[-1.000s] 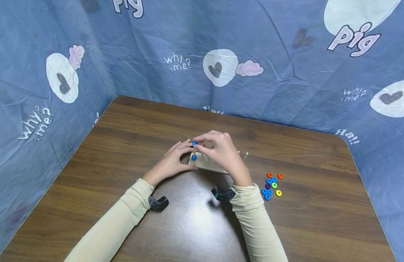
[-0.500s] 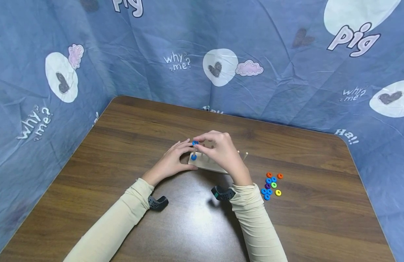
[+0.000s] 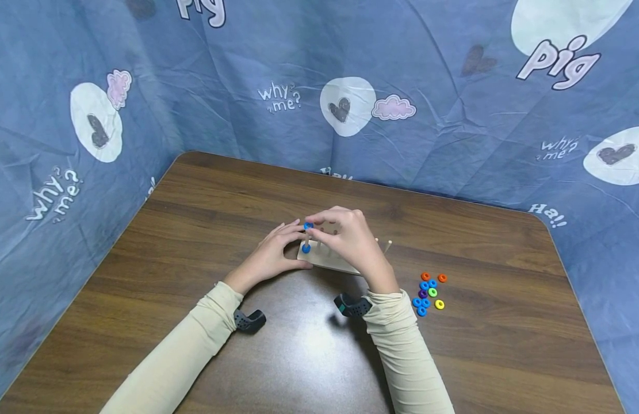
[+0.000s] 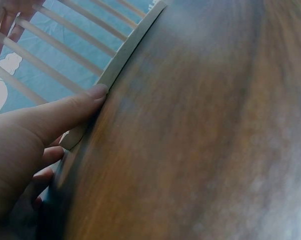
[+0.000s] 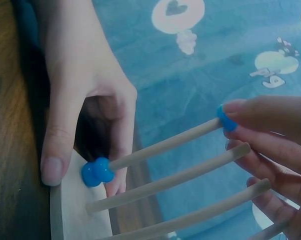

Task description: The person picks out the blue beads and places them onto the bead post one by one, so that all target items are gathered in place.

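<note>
A pale wooden peg board (image 3: 329,262) carries a row of upright pegs. My left hand (image 3: 271,253) grips its left end, the thumb (image 4: 80,102) along the front edge and the other fingers round behind. On the leftmost peg, two blue rings (image 5: 98,171) sit at the bottom, touching each other. My right hand (image 3: 352,241) pinches another blue ring (image 5: 226,119) between thumb and index finger at the tip of that same peg. The ring appears to be around the peg's tip. Its remaining fingers spread beside the tips of the neighbouring pegs (image 5: 215,217). The right hand hides part of the board in the head view.
Right of the board, loose rings lie on the brown wooden table (image 3: 485,339): several blue rings (image 3: 421,311), two orange rings (image 3: 442,278), a purple ring (image 3: 423,294), a green ring (image 3: 432,292) and a yellow ring (image 3: 440,305). A blue printed cloth (image 3: 236,121) hangs behind the table.
</note>
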`<action>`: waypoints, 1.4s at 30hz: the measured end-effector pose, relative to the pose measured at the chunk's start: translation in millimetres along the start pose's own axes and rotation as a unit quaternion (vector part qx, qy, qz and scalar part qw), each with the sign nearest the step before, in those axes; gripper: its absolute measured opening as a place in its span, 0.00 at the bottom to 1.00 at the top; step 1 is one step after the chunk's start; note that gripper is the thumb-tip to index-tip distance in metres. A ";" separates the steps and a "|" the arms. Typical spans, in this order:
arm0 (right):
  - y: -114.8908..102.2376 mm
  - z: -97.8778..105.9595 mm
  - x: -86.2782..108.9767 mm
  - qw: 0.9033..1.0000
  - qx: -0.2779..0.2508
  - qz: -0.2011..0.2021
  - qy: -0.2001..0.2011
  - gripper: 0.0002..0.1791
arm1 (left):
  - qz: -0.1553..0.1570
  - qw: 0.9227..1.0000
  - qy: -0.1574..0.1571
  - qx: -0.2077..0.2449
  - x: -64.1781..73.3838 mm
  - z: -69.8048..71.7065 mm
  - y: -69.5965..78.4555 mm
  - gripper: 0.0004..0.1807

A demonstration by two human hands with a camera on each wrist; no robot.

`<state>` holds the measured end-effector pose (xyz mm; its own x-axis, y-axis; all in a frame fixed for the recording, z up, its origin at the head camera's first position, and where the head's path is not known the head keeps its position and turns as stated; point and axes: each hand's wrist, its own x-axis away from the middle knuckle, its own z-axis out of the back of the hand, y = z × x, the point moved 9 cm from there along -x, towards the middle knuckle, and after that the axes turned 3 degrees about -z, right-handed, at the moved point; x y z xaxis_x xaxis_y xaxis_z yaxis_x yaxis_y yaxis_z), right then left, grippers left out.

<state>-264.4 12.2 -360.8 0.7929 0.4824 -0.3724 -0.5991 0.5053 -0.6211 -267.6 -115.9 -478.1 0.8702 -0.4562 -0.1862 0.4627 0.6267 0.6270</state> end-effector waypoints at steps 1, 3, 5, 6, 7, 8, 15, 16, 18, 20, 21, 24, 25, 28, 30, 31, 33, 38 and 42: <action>-0.2 0.1 0.0 1.000 0.001 0.001 0.000 0.12 | 0.001 1.000 0.000 -0.001 -0.1 0.0 -0.2 0.36; -0.3 0.0 -0.2 1.000 0.003 0.001 -0.001 0.12 | 0.003 1.000 -0.002 0.000 -0.3 -0.2 -0.5 0.36; -0.6 0.1 -0.5 1.000 0.007 0.002 -0.001 0.12 | 0.005 1.000 -0.004 0.000 -0.4 -0.6 -1.0 0.36; -0.6 0.1 -0.5 1.000 0.009 0.001 -0.002 0.12 | 0.005 1.000 -0.004 0.000 -0.4 -0.6 -1.2 0.36; -0.7 0.0 -0.6 1.000 0.011 0.001 -0.003 0.12 | 0.005 1.000 -0.004 0.000 -0.4 -0.7 -1.2 0.36; -0.7 -0.1 -0.7 1.000 0.013 0.000 -0.004 0.12 | 0.004 1.000 -0.004 0.001 -0.3 -0.7 -1.0 0.36; -0.9 -0.5 0.1 1.000 0.009 0.002 -0.006 0.12 | 0.006 1.000 -0.004 0.003 0.2 -0.1 -0.5 0.36; -0.9 -0.5 0.2 1.000 0.009 0.002 -0.006 0.12 | 0.006 1.000 -0.004 0.004 0.1 0.0 -0.5 0.37; -1.1 -0.4 0.1 1.000 0.007 0.003 -0.006 0.12 | 0.008 1.000 -0.005 0.006 -0.1 0.1 -0.5 0.36; -1.2 -0.4 -0.1 1.000 0.006 0.003 -0.006 0.12 | 0.007 1.000 -0.005 0.006 -0.2 0.3 -0.3 0.36; -1.3 -0.3 -0.2 1.000 0.006 0.003 -0.006 0.12 | 0.006 1.000 -0.005 0.006 -0.2 0.3 -0.2 0.36; -1.2 -0.3 -0.1 1.000 0.005 0.001 -0.007 0.12 | 0.003 1.000 -0.004 0.005 -0.1 0.3 -0.3 0.35; -1.2 -0.2 -0.1 1.000 0.005 0.001 -0.008 0.12 | 0.003 1.000 -0.004 0.005 -0.1 0.2 -0.4 0.35; -1.0 -0.1 -0.1 1.000 0.006 -0.001 -0.007 0.12 | 0.000 1.000 -0.002 0.006 -0.3 -0.1 -0.6 0.35; -1.1 -0.1 0.0 1.000 0.007 -0.001 -0.006 0.12 | 0.000 1.000 -0.002 0.006 -0.4 -0.3 -0.4 0.36; -1.1 -0.2 0.0 1.000 0.008 0.000 -0.006 0.12 | 0.000 1.000 -0.002 0.006 -0.4 -0.2 -0.2 0.36; -1.2 -0.3 0.3 1.000 0.010 0.001 -0.006 0.12 | 0.000 1.000 -0.003 0.005 -0.4 -0.3 -0.1 0.36; -2.6 0.7 2.0 1.000 0.013 0.007 -0.001 0.11 | 0.001 1.000 -0.004 0.000 -0.1 -0.2 0.5 0.37; -4.4 4.9 4.8 1.000 0.014 0.015 0.006 0.11 | 0.003 1.000 -0.002 -0.001 -0.4 -0.3 0.7 0.37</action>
<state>-258.6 15.9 -356.5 0.7755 0.4890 -0.3993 -0.6257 0.5110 -0.5894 -267.6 -115.1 -477.8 0.8726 -0.4548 -0.1784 0.4570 0.6308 0.6271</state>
